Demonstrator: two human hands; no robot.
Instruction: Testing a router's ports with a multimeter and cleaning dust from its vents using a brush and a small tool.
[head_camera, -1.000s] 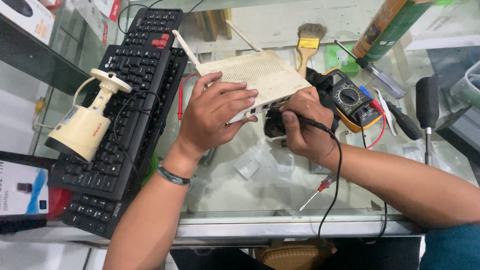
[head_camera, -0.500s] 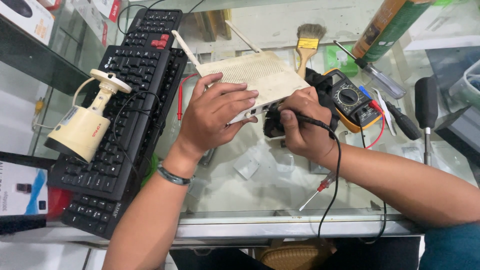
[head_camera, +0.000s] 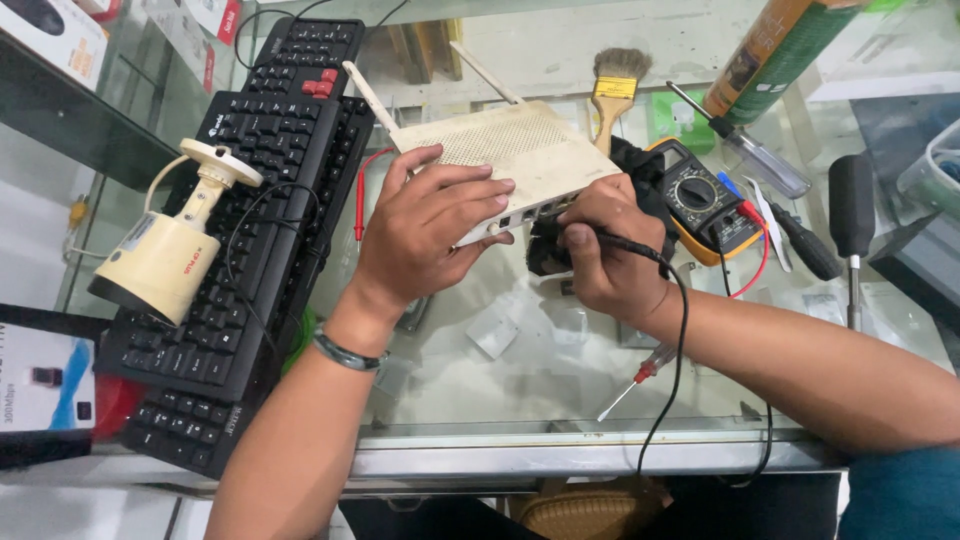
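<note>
While the left hand lies spread over the near edge of the white router, fingers clamped down on its casing, the right hand pinches a black cable plug just in front of the router's port row, its thin black cable trailing back over the wrist. The router sits on the glass counter with two antennas pointing away. Left of the router lie two stacked black keyboards with a cream security camera resting on them. Right of the router sits a yellow multimeter; beyond the router, a paintbrush. Nearer than the router lies a red-handled screwdriver
</note>
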